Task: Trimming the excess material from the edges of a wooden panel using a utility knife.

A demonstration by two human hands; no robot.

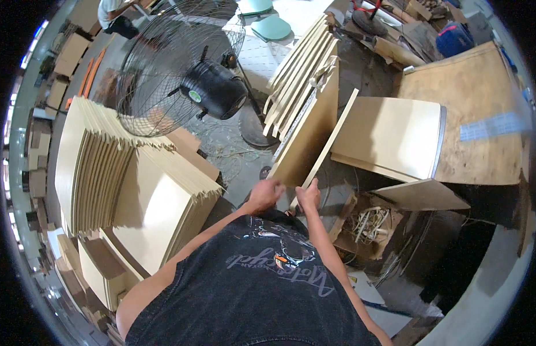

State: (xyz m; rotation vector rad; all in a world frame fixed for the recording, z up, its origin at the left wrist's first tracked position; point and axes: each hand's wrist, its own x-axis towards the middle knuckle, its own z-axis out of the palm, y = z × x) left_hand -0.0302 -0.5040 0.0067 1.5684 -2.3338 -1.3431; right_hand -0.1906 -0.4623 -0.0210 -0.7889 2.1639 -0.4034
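Note:
My right hand (308, 195) is closed round the near end of a thin pale board (332, 144), which stands on edge and points away from me. Just to its left, my left hand (264, 195) is curled and slightly blurred by the near end of a wider tan panel (311, 135). Whatever its fingers hold, if anything, is hidden. Beyond that panel lean several thin pale boards (297, 81) with uneven edges, packed close together.
Tall stacks of curved pale boards (158, 196) stand at my left. A black floor fan (213, 89) is ahead. To the right are pale panels (389, 135), a large plywood sheet (470, 155) and a box of scrap strips (369, 225). Another person (115, 17) is far left.

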